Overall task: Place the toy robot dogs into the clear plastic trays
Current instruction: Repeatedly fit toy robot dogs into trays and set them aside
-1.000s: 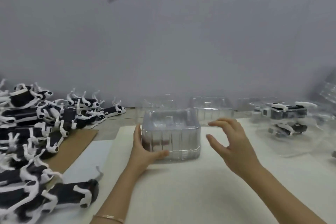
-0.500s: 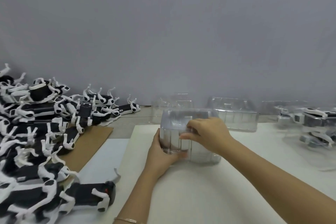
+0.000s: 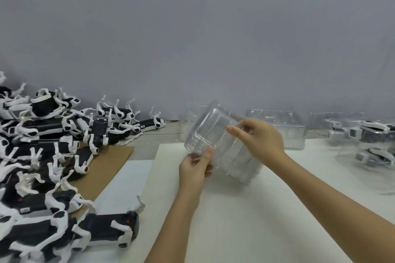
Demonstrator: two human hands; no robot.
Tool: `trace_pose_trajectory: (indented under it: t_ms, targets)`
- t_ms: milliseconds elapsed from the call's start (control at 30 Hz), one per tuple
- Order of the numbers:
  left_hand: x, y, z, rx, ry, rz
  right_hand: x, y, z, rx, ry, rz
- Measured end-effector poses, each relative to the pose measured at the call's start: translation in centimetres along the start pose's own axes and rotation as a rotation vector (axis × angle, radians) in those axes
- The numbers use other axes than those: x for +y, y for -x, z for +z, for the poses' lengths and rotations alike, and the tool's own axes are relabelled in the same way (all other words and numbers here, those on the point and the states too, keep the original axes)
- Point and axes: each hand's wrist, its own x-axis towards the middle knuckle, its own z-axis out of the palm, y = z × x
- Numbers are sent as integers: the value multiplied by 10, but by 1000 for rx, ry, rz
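Left hand [image 3: 195, 168] pinches the clear plastic tray [image 3: 213, 132] by its near corner, right hand [image 3: 259, 139] grips its top edge, tilted above the desk [image 3: 245, 230] at 12 o'clock. I judge it light, flimsy, slippery: I'd hold the rims.

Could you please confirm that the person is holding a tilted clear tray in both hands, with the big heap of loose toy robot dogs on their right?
Not quite: the heap of loose toy robot dogs lies on their left, as the head view shows. The rest holds: the left hand and right hand both grip the tilted clear tray.
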Motion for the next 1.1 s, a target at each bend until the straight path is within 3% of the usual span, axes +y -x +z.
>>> trace_pose_trajectory:
  t_ms: [100, 200, 267, 367, 600, 967, 1100]
  targets:
    - [23, 2, 16, -89, 65, 140, -1, 9, -8, 67, -283, 137]
    - [38, 5, 23, -215, 34, 191, -3, 25, -17, 17, -411, 241]
    - [43, 8, 24, -264, -26, 199, -6, 36, -19, -18, -293, 242]
    - [49, 11, 24, -261, -44, 208, -10, 45, -20, -1, -117, 95]
    - [48, 13, 22, -203, -25, 242, -15, 40, -23, 4, -169, 65]
    - [44, 17, 28, -196, 16, 273, -22, 40, -12, 262, -52, -130]
    - [43, 19, 33, -148, 51, 275, -16, 29, -16, 181, 21, -214]
